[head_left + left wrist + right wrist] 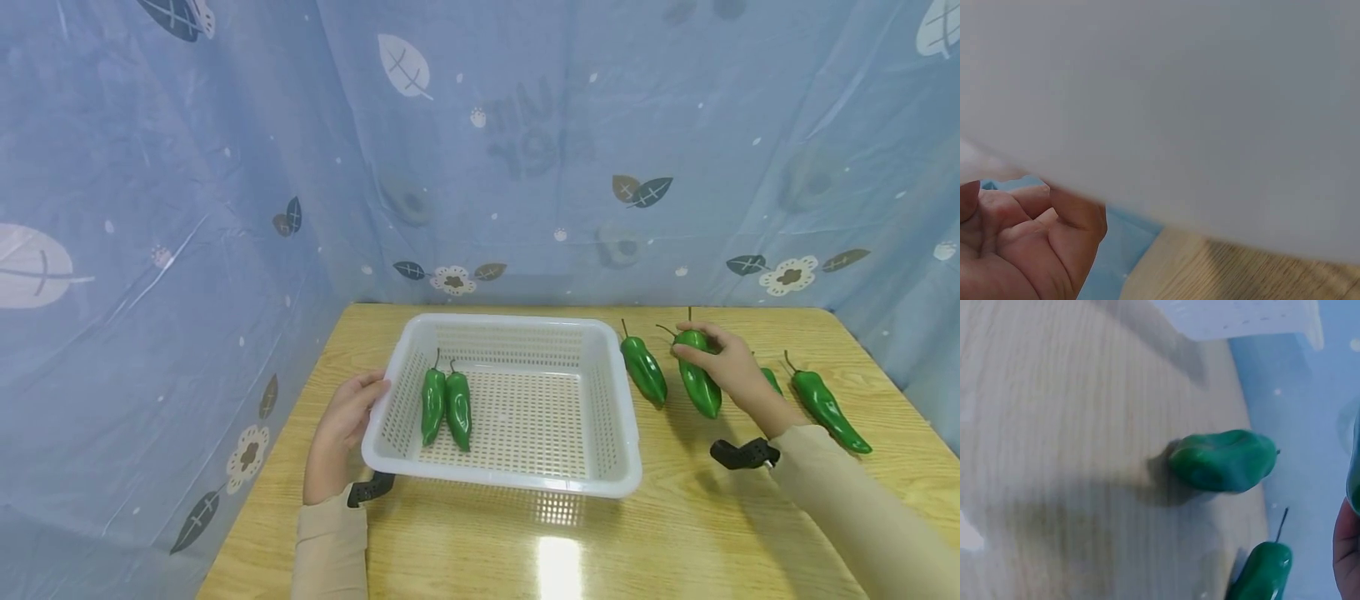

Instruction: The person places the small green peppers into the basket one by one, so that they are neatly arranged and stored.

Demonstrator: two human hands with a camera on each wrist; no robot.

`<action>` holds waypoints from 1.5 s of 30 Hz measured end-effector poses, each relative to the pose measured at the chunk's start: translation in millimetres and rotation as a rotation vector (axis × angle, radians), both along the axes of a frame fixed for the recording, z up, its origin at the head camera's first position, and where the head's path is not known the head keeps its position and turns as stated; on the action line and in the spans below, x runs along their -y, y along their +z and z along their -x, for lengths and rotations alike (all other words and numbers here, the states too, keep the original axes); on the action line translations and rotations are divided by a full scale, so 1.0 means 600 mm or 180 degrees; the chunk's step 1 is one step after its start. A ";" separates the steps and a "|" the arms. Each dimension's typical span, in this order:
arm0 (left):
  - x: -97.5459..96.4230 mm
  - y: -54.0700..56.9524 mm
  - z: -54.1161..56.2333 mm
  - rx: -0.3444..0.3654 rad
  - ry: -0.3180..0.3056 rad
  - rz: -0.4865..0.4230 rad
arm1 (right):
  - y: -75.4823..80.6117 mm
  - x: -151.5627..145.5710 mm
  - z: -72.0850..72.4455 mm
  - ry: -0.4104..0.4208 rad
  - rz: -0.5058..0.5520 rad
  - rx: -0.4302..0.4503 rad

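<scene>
A white plastic basket (517,487) with perforated walls and floor holds two green peppers, one pepper (433,404) lying beside another pepper (458,410) at its left side. My left hand (348,421) grips the basket's left rim; in the left wrist view its fingers (1079,219) curl below the blurred white wall. To the right of the basket, my right hand (723,362) holds a green pepper (701,387) near its stem end, above the table. Only a sliver of this held pepper (1354,478) shows in the right wrist view.
More green peppers lie on the wooden table (465,542): one pepper (643,372) near the basket, one pepper (770,380) partly hidden by the right hand, and one pepper (828,410) farther right. A second stem shows by the held pepper. Blue patterned sheeting (525,192) hangs behind and at left.
</scene>
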State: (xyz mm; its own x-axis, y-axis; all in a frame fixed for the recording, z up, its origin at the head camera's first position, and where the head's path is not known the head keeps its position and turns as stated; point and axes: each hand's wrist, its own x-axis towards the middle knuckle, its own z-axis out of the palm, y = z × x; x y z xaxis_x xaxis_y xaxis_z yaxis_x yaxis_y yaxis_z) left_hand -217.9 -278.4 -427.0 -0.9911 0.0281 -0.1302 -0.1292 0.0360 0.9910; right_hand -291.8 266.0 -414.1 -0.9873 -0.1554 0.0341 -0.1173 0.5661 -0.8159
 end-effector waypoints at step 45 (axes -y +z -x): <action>-0.002 0.003 -0.001 0.0035 0.0018 0.0046 | 0.107 0.123 0.028 0.0343 0.0241 -0.0196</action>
State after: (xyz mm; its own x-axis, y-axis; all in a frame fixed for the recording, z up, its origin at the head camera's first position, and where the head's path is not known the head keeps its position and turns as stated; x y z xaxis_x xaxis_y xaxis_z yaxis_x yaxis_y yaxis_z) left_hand -217.4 -277.4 -425.3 -0.9897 0.0204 -0.1414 -0.1403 0.0496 0.9889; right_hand -308.8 192.2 -350.0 -0.9607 -0.2551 0.1097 -0.2253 0.4847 -0.8452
